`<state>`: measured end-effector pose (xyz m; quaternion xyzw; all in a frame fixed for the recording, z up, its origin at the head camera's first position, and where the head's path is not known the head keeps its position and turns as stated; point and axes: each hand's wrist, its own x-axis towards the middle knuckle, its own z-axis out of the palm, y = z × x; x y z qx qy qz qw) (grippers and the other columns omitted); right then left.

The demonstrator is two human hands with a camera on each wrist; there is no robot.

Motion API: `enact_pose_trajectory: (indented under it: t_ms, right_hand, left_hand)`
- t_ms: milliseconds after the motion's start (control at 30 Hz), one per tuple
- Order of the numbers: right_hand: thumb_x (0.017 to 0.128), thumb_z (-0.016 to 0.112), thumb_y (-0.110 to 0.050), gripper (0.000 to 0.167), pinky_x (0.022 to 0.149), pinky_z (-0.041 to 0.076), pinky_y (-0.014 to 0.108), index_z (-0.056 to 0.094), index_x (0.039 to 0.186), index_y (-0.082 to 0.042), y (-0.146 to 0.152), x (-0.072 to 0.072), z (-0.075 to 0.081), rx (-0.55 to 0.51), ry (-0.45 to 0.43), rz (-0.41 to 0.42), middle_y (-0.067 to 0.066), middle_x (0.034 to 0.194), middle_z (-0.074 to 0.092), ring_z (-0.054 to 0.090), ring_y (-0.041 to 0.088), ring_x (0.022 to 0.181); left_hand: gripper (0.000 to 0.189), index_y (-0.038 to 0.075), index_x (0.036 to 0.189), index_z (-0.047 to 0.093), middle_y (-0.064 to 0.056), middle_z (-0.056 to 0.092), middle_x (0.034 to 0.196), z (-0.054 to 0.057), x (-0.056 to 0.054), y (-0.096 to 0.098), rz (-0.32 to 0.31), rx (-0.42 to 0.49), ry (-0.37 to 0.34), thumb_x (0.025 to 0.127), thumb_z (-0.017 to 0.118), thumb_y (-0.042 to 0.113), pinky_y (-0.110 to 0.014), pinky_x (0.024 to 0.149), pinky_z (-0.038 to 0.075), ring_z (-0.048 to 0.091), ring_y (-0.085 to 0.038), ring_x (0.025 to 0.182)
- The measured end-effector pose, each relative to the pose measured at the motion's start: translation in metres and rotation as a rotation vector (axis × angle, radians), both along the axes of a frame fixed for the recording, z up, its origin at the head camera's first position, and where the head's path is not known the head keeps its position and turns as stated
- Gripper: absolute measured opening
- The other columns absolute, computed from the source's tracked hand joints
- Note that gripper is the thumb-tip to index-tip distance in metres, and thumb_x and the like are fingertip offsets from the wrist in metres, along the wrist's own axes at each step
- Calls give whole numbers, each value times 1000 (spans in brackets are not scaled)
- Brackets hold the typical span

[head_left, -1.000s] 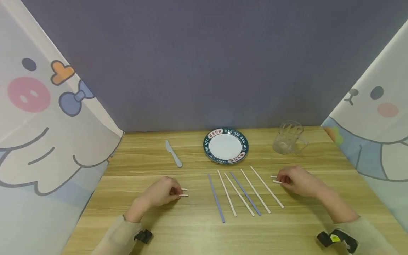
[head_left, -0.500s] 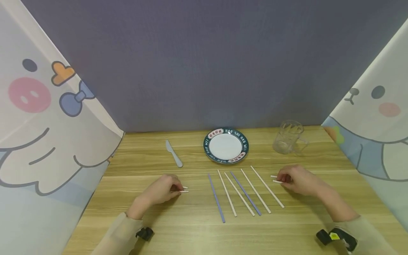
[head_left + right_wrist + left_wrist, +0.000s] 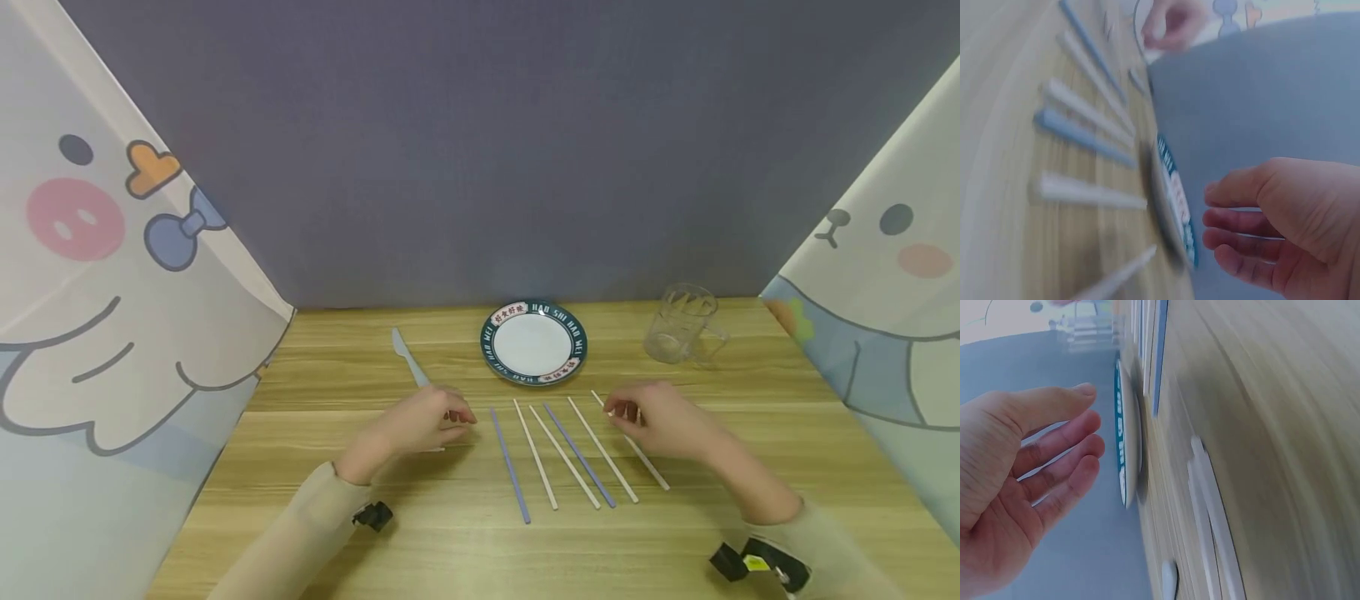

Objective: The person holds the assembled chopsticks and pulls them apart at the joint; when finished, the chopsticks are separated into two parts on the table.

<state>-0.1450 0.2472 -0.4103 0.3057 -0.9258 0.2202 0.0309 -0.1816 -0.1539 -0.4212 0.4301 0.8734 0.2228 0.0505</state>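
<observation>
My left hand (image 3: 423,421) hovers above the wooden table (image 3: 480,558), fingers loosely bent with nothing between them. Below it, two thin white sticks (image 3: 1217,512) lie side by side in the left wrist view; the head view mostly hides them. My right hand (image 3: 667,421) is likewise raised and holds nothing, overlapping the rightmost white stick (image 3: 651,467) in the head view. Between the hands lies a slanted row of several thin sticks, with a blue stick (image 3: 510,465) at its left end and another blue stick (image 3: 579,455) among white ones.
A white plate (image 3: 531,346) with a green lettered rim stands at the back middle. A clear mug (image 3: 678,325) is at the back right. At left lies a pale knife (image 3: 408,357), its handle end partly behind my left hand. A grey backdrop (image 3: 480,167) rises behind.
Both hands have let go of the white sticks they pinched at the sides and moved inward, toward the row. The row, plate, mug and knife have stayed put.
</observation>
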Motion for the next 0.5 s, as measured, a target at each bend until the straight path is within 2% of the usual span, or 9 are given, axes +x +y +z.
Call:
enact_pose_trajectory:
  t_ms: [100, 233, 333, 500]
  right_hand:
    - [94, 75, -5, 8, 60, 50, 19, 76, 98, -12, -16, 1, 7, -10, -12, 8, -15, 78, 64, 54, -6, 71]
    - [95, 73, -5, 8, 60, 52, 18, 76, 99, -10, -36, 0, 12, -28, -21, 20, -12, 79, 66, 55, -5, 70]
    - [94, 74, -6, 5, 61, 52, 18, 76, 97, -9, -52, 0, 9, -41, -23, 49, -10, 79, 68, 56, -5, 69]
    - [92, 76, -6, 6, 61, 51, 18, 75, 91, -11, -76, 2, 2, -62, -39, 99, -9, 77, 68, 57, -2, 68]
  left_hand:
    - [12, 7, 106, 81, -1, 80, 102, 0, -3, 13, -35, 1, 39, 94, 79, 8, -26, 85, 61, 74, -14, 95]
    - [15, 8, 109, 81, -2, 81, 108, -2, -7, 24, -49, -31, 77, 94, 79, 9, -30, 94, 61, 75, -16, 103]
    - [18, 8, 113, 80, -3, 81, 113, -3, -10, 30, -49, -59, 75, 95, 79, 10, -31, 99, 61, 75, -18, 109]
    - [20, 10, 114, 81, -1, 80, 113, -7, -14, 38, -68, -72, 70, 94, 80, 9, -31, 100, 60, 74, -17, 109]
